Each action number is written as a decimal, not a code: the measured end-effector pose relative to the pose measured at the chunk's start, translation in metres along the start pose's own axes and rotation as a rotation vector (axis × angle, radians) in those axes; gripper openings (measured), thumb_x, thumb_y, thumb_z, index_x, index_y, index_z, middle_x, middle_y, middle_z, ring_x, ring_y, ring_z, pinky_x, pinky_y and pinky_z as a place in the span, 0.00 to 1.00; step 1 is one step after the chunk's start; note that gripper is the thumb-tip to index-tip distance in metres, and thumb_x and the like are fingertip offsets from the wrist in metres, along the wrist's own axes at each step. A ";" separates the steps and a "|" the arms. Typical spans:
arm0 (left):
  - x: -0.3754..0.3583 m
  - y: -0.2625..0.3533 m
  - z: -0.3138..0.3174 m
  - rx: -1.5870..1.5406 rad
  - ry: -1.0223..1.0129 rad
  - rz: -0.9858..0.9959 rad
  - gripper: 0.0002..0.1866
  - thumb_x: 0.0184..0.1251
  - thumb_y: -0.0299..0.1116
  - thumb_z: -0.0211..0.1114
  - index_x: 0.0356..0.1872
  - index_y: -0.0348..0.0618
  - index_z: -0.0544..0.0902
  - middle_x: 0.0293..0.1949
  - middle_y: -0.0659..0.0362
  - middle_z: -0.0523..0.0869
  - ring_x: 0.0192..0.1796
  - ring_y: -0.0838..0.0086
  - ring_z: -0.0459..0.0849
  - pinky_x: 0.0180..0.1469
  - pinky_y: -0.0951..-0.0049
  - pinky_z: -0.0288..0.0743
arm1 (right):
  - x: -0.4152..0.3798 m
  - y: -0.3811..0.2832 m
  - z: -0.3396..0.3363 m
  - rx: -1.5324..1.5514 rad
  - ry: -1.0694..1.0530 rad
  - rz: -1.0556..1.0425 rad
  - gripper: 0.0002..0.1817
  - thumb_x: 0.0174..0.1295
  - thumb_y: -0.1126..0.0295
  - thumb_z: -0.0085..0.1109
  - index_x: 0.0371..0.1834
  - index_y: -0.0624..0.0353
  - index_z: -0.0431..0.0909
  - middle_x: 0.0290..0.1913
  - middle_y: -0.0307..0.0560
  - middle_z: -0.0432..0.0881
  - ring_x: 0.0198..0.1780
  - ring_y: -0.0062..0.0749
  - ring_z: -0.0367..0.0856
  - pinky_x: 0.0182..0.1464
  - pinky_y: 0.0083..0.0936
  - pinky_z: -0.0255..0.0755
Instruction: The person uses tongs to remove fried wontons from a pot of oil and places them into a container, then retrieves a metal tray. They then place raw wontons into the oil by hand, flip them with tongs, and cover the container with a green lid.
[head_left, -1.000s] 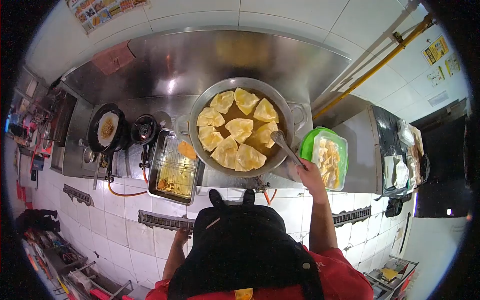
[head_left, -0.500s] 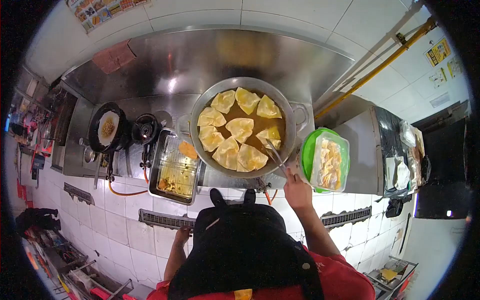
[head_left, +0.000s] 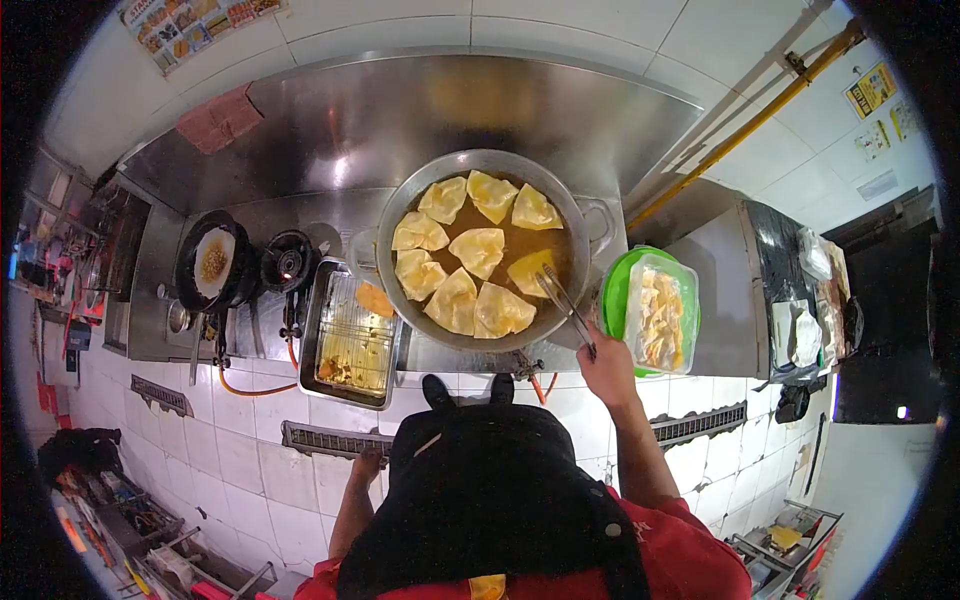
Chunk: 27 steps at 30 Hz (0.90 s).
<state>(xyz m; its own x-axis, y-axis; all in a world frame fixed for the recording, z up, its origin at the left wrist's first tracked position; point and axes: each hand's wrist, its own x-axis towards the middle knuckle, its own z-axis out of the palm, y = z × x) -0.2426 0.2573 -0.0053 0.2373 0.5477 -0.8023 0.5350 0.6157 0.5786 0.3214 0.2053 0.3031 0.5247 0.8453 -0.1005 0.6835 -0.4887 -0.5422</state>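
My right hand (head_left: 607,368) is closed round the handles of metal tongs (head_left: 566,303). The tips of the tongs touch a yellow folded dumpling (head_left: 530,272) at the right side of a large pot (head_left: 478,157) of brown oil. Several paler, folded dumplings (head_left: 477,252) float round the rest of the pot. My left hand (head_left: 368,464) hangs low beside the black apron (head_left: 490,470), away from the stove, and its fingers are too dark and small to make out.
A plastic container (head_left: 690,310) of pale, uncooked-looking pieces stands on a green lid (head_left: 614,290) right of the pot. On the left are a metal tray with a wire rack (head_left: 355,345), a burner (head_left: 288,262) and a black pan (head_left: 183,270). A yellow pipe (head_left: 740,130) runs along the wall.
My right hand has drawn slightly right and down with the tongs. The dumpling at their tips now lies flatter, with a smoother yellow face showing. My left hand stays low at my side.
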 end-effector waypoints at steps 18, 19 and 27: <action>-0.027 0.029 0.015 -0.024 0.096 -0.074 0.11 0.73 0.34 0.56 0.44 0.35 0.79 0.32 0.55 0.85 0.31 0.74 0.83 0.30 0.72 0.79 | 0.001 0.002 -0.003 0.052 -0.006 0.034 0.24 0.57 0.72 0.54 0.59 0.68 0.74 0.29 0.67 0.80 0.31 0.57 0.82 0.36 0.41 0.75; -0.026 0.029 0.014 -0.025 0.097 -0.073 0.11 0.73 0.34 0.56 0.44 0.35 0.79 0.32 0.55 0.85 0.31 0.74 0.83 0.30 0.72 0.79 | 0.005 0.001 -0.003 0.096 0.010 0.050 0.24 0.57 0.71 0.55 0.59 0.67 0.74 0.30 0.67 0.81 0.32 0.57 0.82 0.36 0.42 0.76; 0.000 0.023 0.006 0.346 0.136 0.090 0.13 0.70 0.39 0.59 0.37 0.39 0.82 0.37 0.50 0.86 0.36 0.62 0.85 0.39 0.64 0.80 | 0.107 0.003 0.023 0.099 0.211 -0.026 0.23 0.58 0.67 0.57 0.56 0.67 0.77 0.42 0.71 0.81 0.45 0.59 0.83 0.48 0.40 0.76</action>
<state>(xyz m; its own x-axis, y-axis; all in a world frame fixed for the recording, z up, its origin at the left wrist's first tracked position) -0.2254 0.2684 0.0075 0.1984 0.6751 -0.7106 0.7644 0.3472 0.5433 0.3677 0.2994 0.2717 0.6092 0.7883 0.0857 0.6507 -0.4352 -0.6223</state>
